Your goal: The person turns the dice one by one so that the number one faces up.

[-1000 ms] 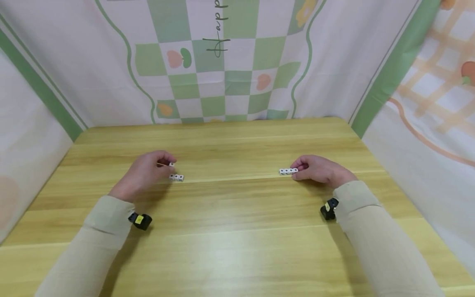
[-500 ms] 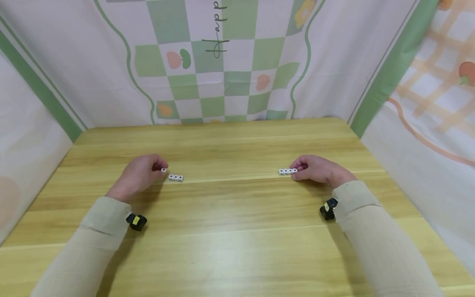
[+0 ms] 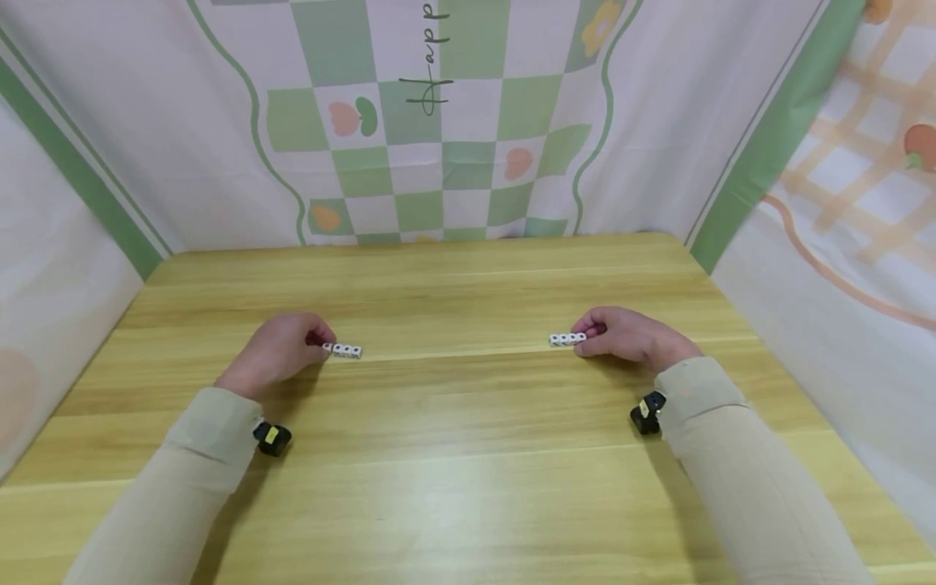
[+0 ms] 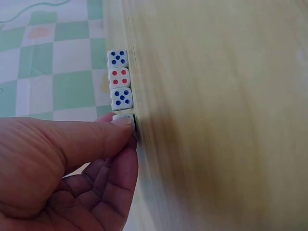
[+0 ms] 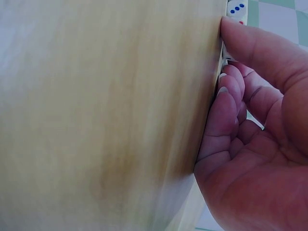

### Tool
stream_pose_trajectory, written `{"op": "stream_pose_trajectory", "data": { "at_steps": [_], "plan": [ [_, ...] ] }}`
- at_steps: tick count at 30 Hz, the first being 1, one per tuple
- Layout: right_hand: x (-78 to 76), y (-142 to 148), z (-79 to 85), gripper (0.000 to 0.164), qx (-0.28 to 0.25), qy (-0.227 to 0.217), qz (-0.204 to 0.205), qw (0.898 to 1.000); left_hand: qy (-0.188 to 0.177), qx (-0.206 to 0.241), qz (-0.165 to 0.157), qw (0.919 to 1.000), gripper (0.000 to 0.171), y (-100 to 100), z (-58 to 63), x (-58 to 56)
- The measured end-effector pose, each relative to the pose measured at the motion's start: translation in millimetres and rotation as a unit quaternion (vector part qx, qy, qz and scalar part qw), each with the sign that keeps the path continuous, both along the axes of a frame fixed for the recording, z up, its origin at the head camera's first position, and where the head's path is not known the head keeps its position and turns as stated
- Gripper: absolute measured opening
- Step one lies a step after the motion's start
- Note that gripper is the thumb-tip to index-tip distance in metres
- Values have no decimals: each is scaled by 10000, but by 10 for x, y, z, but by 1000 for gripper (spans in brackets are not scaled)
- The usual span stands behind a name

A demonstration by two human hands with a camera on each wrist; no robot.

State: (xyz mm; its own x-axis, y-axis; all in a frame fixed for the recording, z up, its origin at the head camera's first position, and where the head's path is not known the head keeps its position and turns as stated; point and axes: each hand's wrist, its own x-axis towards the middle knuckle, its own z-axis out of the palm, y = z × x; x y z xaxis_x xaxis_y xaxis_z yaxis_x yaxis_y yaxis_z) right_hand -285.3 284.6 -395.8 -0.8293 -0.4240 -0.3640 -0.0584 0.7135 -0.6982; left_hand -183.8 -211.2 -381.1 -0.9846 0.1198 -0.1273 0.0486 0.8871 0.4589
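My left hand (image 3: 274, 349) pinches a white die (image 3: 327, 348) between thumb and fingers at the left end of a row of three dice (image 3: 347, 351). In the left wrist view a thin gap shows between the pinched die (image 4: 126, 119) and the row; the row's visible sides carry blue fives and a red four (image 4: 119, 78). Across the table, my right hand (image 3: 625, 335) grips the right end of another straight row of several dice (image 3: 565, 338). Its thumb (image 5: 250, 41) covers most of that row in the right wrist view, leaving a die with blue pips (image 5: 237, 8) showing.
Both rows lie on a wooden table (image 3: 446, 422), with bare wood between them. A checked, printed curtain (image 3: 468, 162) hangs along the back edge, and more cloth (image 3: 834, 268) hangs at the sides. Each wrist carries a small black camera (image 3: 273, 439).
My left hand has drawn its die from behind the row of three to the left, then down to the row's left end. The right hand has stayed at its row.
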Motion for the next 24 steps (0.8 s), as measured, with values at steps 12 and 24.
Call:
{"op": "stream_pose_trajectory", "data": {
  "at_steps": [12, 24],
  "plan": [
    [67, 107, 3, 39, 84, 58, -118, 9999, -42, 176, -245, 9995, 12, 127, -4, -63],
    [197, 180, 41, 37, 77, 132, -268, 9995, -99, 166, -424, 9989, 12, 212, -18, -139]
  ]
}}
